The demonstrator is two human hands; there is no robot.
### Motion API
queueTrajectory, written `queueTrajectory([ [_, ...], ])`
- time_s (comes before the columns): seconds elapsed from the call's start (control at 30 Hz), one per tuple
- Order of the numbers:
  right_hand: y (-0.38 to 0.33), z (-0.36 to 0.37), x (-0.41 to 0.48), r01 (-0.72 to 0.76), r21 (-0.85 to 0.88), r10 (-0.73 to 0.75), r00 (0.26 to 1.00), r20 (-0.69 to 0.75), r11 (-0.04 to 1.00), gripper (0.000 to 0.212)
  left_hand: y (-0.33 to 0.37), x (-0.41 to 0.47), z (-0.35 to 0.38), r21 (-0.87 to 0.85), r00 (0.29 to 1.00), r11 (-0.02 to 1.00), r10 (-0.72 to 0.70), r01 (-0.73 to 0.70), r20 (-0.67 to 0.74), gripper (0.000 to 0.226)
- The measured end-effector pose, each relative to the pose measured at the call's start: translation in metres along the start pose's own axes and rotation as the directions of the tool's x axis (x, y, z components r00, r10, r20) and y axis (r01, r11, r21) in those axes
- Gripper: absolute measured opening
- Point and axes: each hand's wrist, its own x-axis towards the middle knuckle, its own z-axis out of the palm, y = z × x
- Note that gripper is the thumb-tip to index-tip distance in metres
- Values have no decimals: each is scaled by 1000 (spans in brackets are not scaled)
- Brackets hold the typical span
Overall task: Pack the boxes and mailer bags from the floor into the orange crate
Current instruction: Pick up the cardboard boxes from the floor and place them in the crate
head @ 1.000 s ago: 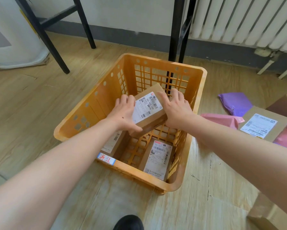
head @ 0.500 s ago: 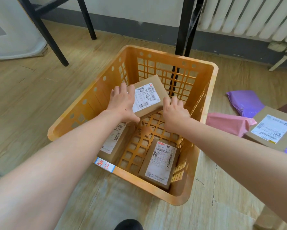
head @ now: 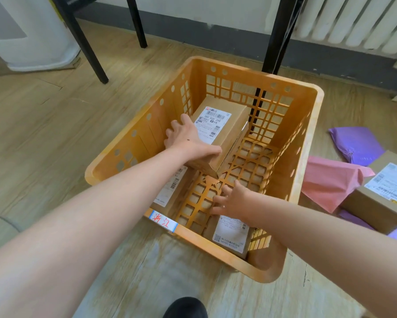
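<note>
Orange plastic lattice crate (head: 147, 134) stands on the wood floor, and inside it a brown cardboard box with a white label (head: 229, 125) lies at the far left, clasped at its near corner by the left hand (head: 188, 143), thumb along the near edge and fingers down the side, their tips hidden. The right hand (head: 234, 200) hovers nearer, fingers spread and holding nothing, though whether it touches the crate's bottom is hard to tell. A flat labelled box (head: 229, 235) lies partly covered under that wrist, another labelled box (head: 172, 189) is mostly hidden beneath the left forearm, and right of the right hand, outside the crate, a pink mailer bag (head: 328, 180) and a purple mailer bag (head: 356, 143) lie on the floor.
</note>
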Motion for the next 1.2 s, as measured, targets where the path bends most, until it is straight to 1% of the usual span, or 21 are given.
queueTrajectory([
  [0.1,-11,-7,3,41,-135,-47,998,-42,990,88,-5,-6,-2,24,1000,1000,-6,6,4,109],
  [0.2,-20,-5,6,91,-221,-109,991,-71,971,84,-11,-10,-5,-10,999,1000,-26,26,23,108],
  [0.27,-20,-2,8,142,-256,-172,980,-98,956,93,-15,-11,-8,-52,998,998,-43,45,36,108],
  [0.33,-20,-1,9,228,-293,-278,950,-142,929,108,-19,-11,-11,-90,997,994,-57,61,45,108],
  [0.4,-21,0,9,277,-323,-344,923,-172,905,110,-24,-12,-13,-107,996,992,-69,74,52,108],
  [0.47,-20,0,11,278,-319,-353,912,-208,906,110,-28,-11,-15,-121,995,989,-74,82,63,109],
  [0.5,-18,0,12,262,-305,-338,912,-231,915,112,-29,-10,-16,-128,995,988,-76,85,68,110],
  [0.57,-12,-2,14,201,-231,-261,927,-269,952,118,-30,-9,-17,-135,995,987,-80,88,68,111],
  [0.67,-1,-5,6,102,-97,-124,956,-267,990,124,-26,-10,-15,-140,994,987,-76,86,72,110],
  [0.8,20,-5,-8,-77,-27,66,957,-281,997,129,-20,-11,-18,-183,992,976,-114,120,46,110],
  [0.9,36,-8,-16,-140,24,141,946,-290,990,133,-17,-9,-30,-251,985,955,-169,156,-30,114],
  [0.97,48,-7,-23,-159,47,166,932,-323,986,135,-15,-9,-38,-211,980,964,-181,160,-85,120],
  [1.03,63,-1,-31,-211,71,223,905,-364,975,134,-15,-10,-44,-178,973,968,-199,177,-116,120],
  [1.13,82,-1,-46,-335,145,365,832,-418,931,131,-15,-13,-45,-152,973,969,-211,196,-92,119],
  [1.2,89,-5,-54,-410,139,426,778,-462,901,121,-15,-18,-41,-91,979,979,-189,182,-79,119],
])
